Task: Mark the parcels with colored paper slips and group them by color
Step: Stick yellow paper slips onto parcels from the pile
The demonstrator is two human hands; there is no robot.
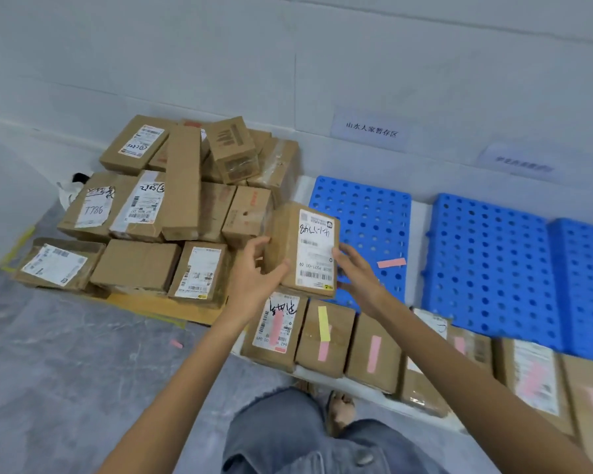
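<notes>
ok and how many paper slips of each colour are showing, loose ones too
pink slips: 8 (6 on parcels, 1 loose on a blue pallet, 1 on the floor)
yellow slips: 1
total: 9

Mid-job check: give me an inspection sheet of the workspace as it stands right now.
Surface: grey floor; blue pallets along the wall.
Job's things: held parcel, no slip visible; unmarked pile at left; row of parcels with pink slips, one also bearing a yellow slip.
Clutter: loose pink slip on a pallet; pink scrap on the floor.
Grippers: left hand and right hand both hold the parcel.
Cables: nothing seen.
Surroundings: white wall with paper signs.
</notes>
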